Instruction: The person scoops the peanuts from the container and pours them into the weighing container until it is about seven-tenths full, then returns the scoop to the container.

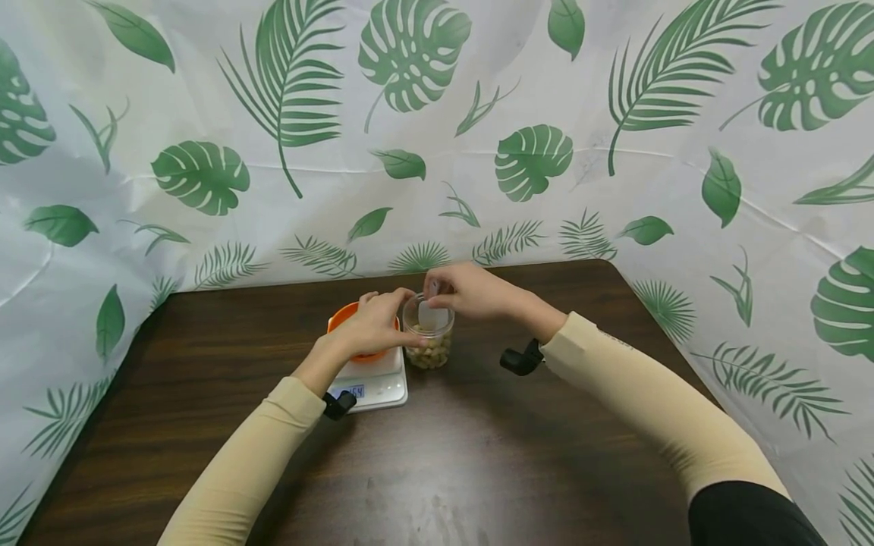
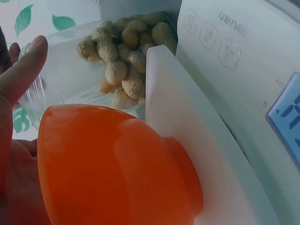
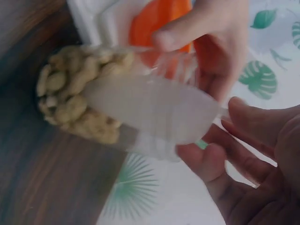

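Observation:
A clear jar (image 2: pixel 63 77), partly filled with unshelled peanuts (image 3: pixel 70 93), stands on the table beside a kitchen scale. My left hand (image 1: pixel 372 324) holds the jar near its mouth, thumb on the near side and fingers around the far side. Between thumb and fingers, my right hand (image 1: pixel 471 292) pinches the handle of a translucent white scoop (image 3: pixel 154 105). The scoop's blade reaches down inside the jar, its tip at the peanuts. Under my left hand, an orange bowl (image 2: pixel 112 164) sits on the scale; its inside is mostly hidden.
The white scale (image 1: pixel 385 388) has a lit display (image 1: pixel 351 392), digits too small to read surely. Dark wooden table (image 1: pixel 492 447) extends around these things. A leaf-patterned sheet (image 1: pixel 437 205) rises behind the table and along its sides.

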A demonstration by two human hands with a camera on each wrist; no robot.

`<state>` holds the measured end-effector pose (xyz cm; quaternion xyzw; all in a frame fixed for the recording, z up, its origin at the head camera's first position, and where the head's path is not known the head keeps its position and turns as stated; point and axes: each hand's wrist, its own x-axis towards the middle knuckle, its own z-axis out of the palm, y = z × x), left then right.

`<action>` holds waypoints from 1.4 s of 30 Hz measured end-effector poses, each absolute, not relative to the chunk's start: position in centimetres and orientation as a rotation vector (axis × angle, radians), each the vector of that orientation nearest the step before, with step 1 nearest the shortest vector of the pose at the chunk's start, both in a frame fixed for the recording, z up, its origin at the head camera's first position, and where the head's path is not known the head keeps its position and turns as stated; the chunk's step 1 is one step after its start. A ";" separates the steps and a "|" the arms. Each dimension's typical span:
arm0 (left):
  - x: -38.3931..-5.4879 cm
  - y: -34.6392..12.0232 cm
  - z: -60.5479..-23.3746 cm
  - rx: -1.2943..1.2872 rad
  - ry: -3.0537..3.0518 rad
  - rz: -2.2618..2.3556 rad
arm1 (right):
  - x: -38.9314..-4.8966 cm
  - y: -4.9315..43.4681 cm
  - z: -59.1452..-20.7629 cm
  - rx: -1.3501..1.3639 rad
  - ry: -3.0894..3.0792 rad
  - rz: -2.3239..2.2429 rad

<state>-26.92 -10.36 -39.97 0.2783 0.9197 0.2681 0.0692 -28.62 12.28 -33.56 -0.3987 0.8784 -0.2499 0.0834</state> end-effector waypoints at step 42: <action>-27.2 -10.2 -39.7 0.777 2.730 0.767 | -27.3 14.2 -38.0 -0.732 2.420 -1.719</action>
